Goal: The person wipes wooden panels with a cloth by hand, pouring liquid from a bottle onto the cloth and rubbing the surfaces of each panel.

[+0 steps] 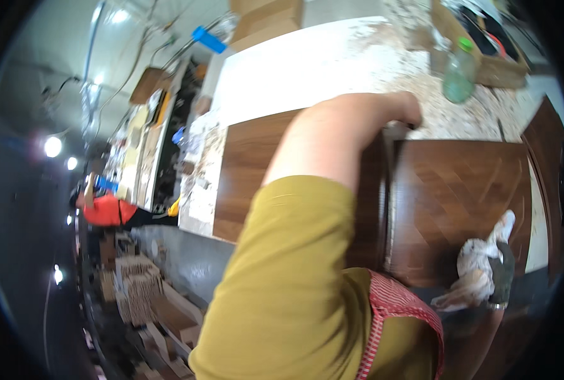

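My left hand (pixel 401 107) reaches across a dark brown wooden panel (pixel 251 166) and curls its fingers over the panel's far edge. The mustard-yellow sleeve covers much of that panel. To the right lies a second dark panel with a herringbone pattern (pixel 456 190). At its near edge my right hand (pixel 482 285) is closed around a crumpled white rag (pixel 478 253) that rests on the wood. A dark object sits against the hand; its kind cannot be told.
The panels lie on a white worktop (pixel 307 69) strewn with sawdust. A green plastic bottle (pixel 459 71) and an open cardboard box (pixel 484 60) stand at the far side. On the left stand cluttered shelves, a person in orange (pixel 106 210), and stacked cardboard on the floor (pixel 144 292).
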A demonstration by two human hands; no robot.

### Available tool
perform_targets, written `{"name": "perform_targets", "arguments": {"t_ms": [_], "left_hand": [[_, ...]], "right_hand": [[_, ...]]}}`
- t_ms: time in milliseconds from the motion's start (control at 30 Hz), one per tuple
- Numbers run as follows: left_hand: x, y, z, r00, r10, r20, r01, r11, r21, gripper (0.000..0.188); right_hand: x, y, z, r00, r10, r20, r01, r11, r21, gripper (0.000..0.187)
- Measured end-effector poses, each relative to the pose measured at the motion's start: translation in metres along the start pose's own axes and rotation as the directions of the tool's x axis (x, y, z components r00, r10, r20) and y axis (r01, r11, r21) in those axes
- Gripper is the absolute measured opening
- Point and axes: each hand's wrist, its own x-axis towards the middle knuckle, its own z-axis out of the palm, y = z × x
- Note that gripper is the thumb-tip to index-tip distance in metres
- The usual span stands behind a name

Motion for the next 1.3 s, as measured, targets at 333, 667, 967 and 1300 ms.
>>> {"name": "perform_targets", "arguments": {"t_ms": [333, 667, 967, 1300], "left_hand": [[-0.034, -0.007, 0.002, 0.954, -0.282, 0.099, 0.287, 0.772, -0.567, 0.033], [-0.029, 0.011, -0.013, 0.962, 0.008, -0.274, -0.030, 0.997, -0.076, 0.018], [-0.029, 0.000, -0.019, 0.961, -0.081, -0.263, 0.102, 0.993, 0.067, 0.016], [-0.110, 0.056, -0.073, 0.619, -0.606, -0.500, -0.141, 0.541, -0.829, 0.019]], "right_hand": [[0.048, 0.018, 0.013, 0.992, -0.038, 0.124, 0.036, 0.999, 0.019, 0.047], [0.007, -0.020, -0.002, 0.994, 0.105, 0.028, -0.103, 0.993, -0.064, 0.048], [0.008, -0.038, 0.008, 0.999, 0.001, -0.047, 0.002, 0.998, 0.069, 0.038], [0.011, 0.005, 0.007, 0.997, -0.029, 0.073, 0.015, 0.982, 0.190, 0.043]]}}
